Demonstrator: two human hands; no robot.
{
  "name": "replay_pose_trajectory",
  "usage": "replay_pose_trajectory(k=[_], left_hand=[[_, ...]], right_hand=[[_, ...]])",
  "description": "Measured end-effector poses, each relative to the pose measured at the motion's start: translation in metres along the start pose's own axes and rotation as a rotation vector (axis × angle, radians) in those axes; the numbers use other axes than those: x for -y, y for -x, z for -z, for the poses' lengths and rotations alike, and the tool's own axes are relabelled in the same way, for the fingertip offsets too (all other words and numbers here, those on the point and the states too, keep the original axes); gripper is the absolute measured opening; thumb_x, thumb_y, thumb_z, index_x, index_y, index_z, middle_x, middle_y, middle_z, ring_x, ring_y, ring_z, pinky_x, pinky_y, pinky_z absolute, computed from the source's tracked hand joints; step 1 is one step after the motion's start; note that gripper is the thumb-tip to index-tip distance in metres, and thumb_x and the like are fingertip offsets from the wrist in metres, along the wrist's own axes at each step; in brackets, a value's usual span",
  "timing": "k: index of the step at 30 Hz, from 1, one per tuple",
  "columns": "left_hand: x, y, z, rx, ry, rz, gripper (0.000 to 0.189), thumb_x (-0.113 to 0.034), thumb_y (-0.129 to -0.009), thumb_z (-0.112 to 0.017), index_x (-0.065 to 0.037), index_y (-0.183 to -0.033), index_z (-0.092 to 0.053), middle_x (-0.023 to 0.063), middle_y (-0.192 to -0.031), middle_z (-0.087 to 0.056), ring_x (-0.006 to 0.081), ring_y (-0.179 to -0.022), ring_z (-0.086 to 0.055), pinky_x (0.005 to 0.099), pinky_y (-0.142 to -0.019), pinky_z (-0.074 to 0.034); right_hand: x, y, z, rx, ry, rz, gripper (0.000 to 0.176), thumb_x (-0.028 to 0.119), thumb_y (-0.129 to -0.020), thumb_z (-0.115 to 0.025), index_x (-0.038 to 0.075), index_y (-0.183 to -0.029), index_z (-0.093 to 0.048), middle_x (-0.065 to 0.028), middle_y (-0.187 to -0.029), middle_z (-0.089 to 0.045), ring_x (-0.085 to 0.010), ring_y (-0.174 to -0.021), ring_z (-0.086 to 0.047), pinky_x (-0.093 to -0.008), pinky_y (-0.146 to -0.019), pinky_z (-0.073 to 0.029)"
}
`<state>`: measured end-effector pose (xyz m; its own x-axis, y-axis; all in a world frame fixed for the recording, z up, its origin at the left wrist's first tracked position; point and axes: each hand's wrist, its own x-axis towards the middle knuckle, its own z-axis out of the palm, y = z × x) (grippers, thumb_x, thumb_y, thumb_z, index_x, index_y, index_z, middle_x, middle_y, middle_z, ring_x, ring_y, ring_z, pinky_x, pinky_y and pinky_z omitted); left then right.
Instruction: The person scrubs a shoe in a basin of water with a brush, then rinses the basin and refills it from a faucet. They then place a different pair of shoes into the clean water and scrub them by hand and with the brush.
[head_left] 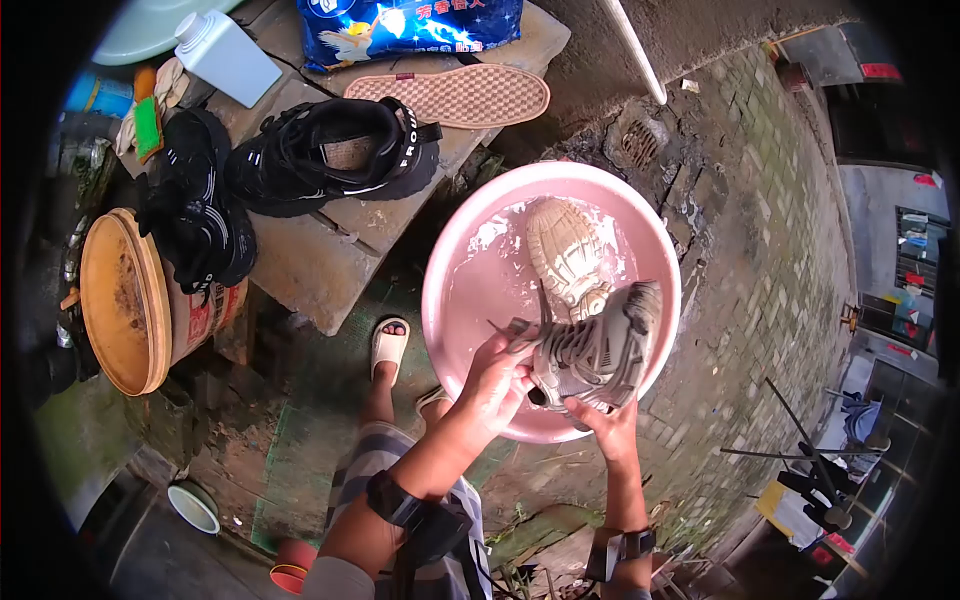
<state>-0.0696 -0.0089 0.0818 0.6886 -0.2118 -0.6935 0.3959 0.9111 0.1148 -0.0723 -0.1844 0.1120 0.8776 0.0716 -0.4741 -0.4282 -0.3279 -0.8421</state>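
A grey lace-up sneaker (pixel 617 340) is held over the near right part of a pink basin (pixel 440 290). My left hand (pixel 490 388) is closed on the sneaker's tongue and laces. At its near side, my right hand (pixel 606 425) grips the sneaker with the thumb on top; the other fingers are mostly hidden beneath. A second shoe (pixel 562 245) lies in the basin's water with its pale sole facing up. The held sneaker overlaps part of that second shoe in view.
Black sneakers (pixel 320 155), an insole (pixel 455 95), a blue packet (pixel 410 30) and a white bottle (pixel 228 62) rest on a stone slab (pixel 320 270). An orange-rimmed bucket (pixel 125 300) stands left. A floor drain (pixel 638 145) lies behind the basin, brick paving (pixel 745 250) to the right.
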Motion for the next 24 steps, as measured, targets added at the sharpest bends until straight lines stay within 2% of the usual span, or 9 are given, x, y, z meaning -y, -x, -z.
replay_pose_trajectory(k=[1,5,9,11,13,15,16,21,24], left_hand=[[-0.002,0.004,0.003,-0.081,0.04,-0.02,0.015,-0.007,-0.085,-0.051,-0.005,-0.1,-0.049,0.0047,-0.091,-0.058,0.0098,-0.076,-0.056,0.0253,-0.066,-0.046],[0.003,0.0,0.046,-0.205,-0.077,-0.057,0.014,-0.008,-0.085,-0.051,-0.006,-0.099,-0.05,0.0065,-0.098,-0.058,0.0155,-0.09,-0.058,0.0325,-0.08,-0.048],[0.007,-0.009,0.066,-0.2,-0.148,0.106,0.039,-0.007,-0.087,-0.049,-0.014,-0.123,-0.037,0.0065,-0.115,-0.051,0.0167,-0.103,-0.051,0.0351,-0.09,-0.043],[0.006,-0.007,0.057,-0.268,-0.373,0.013,0.049,-0.008,-0.087,-0.051,-0.012,-0.13,-0.03,0.009,-0.126,-0.042,0.017,-0.112,-0.044,0.0321,-0.092,-0.04],[0.009,-0.013,0.057,-0.303,-0.677,-0.061,0.06,-0.01,-0.085,-0.054,-0.011,-0.135,-0.022,0.0124,-0.134,-0.03,0.0195,-0.119,-0.037,0.0319,-0.093,-0.037],[0.009,-0.019,0.054,-0.153,-1.196,-0.534,0.073,-0.014,-0.081,-0.059,0.002,-0.135,-0.012,0.0253,-0.136,-0.021,0.0361,-0.126,-0.024,0.0395,-0.101,-0.026],[0.009,-0.023,0.051,-0.168,-1.382,-0.779,0.079,-0.014,-0.076,-0.064,-0.003,-0.137,-0.014,0.0259,-0.137,-0.02,0.0389,-0.128,-0.019,0.0465,-0.101,-0.023],[-0.026,-0.032,0.015,0.14,-2.152,-0.614,0.092,-0.024,-0.065,-0.072,-0.023,-0.139,-0.017,0.0159,-0.143,-0.011,0.0349,-0.132,-0.012,0.0585,-0.1,-0.016],[-0.029,-0.051,0.011,0.279,-2.674,-0.311,0.091,-0.034,-0.069,-0.068,-0.028,-0.14,-0.011,0.0116,-0.145,-0.007,0.034,-0.133,-0.008,0.0585,-0.101,-0.011]], right_hand=[[0.012,-0.003,-0.012,0.002,-0.058,0.044,0.088,0.013,-0.054,-0.078,0.002,-0.125,-0.027,-0.0099,-0.112,-0.038,-0.0221,-0.106,-0.043,-0.0342,-0.09,-0.037],[-0.01,-0.02,-0.013,0.126,0.265,0.122,0.09,0.023,-0.054,-0.08,-0.001,-0.127,-0.032,-0.0148,-0.112,-0.038,-0.0265,-0.111,-0.038,-0.0357,-0.094,-0.034],[-0.017,-0.043,-0.01,0.204,0.507,-0.064,0.093,0.033,-0.057,-0.078,-0.002,-0.13,-0.032,-0.0182,-0.116,-0.038,-0.0295,-0.111,-0.037,-0.0363,-0.095,-0.033],[-0.023,-0.053,-0.008,0.205,0.588,-0.099,0.097,0.04,-0.057,-0.076,-0.001,-0.131,-0.03,-0.0192,-0.12,-0.035,-0.0304,-0.113,-0.035,-0.0411,-0.095,-0.032],[-0.023,-0.057,-0.011,0.213,1.037,-0.043,0.101,0.043,-0.056,-0.074,-0.001,-0.132,-0.025,-0.0189,-0.122,-0.033,-0.0322,-0.115,-0.032,-0.0466,-0.093,-0.031],[-0.022,-0.057,-0.023,0.218,1.124,-0.082,0.1,0.043,-0.057,-0.073,0.0,-0.133,-0.024,-0.018,-0.123,-0.033,-0.0324,-0.116,-0.032,-0.0479,-0.094,-0.029],[-0.022,-0.057,-0.031,0.22,1.21,-0.122,0.099,0.043,-0.059,-0.073,0.001,-0.133,-0.022,-0.0171,-0.123,-0.033,-0.0327,-0.116,-0.031,-0.0493,-0.094,-0.028],[-0.053,-0.06,-0.049,0.124,1.359,0.036,0.096,0.042,-0.061,-0.071,-0.002,-0.131,-0.022,-0.019,-0.128,-0.032,-0.033,-0.12,-0.029,-0.0514,-0.099,-0.021],[-0.059,-0.069,-0.052,0.198,1.354,-0.088,0.098,0.046,-0.063,-0.068,-0.003,-0.132,-0.019,-0.0195,-0.133,-0.029,-0.0331,-0.123,-0.028,-0.0524,-0.101,-0.018]])
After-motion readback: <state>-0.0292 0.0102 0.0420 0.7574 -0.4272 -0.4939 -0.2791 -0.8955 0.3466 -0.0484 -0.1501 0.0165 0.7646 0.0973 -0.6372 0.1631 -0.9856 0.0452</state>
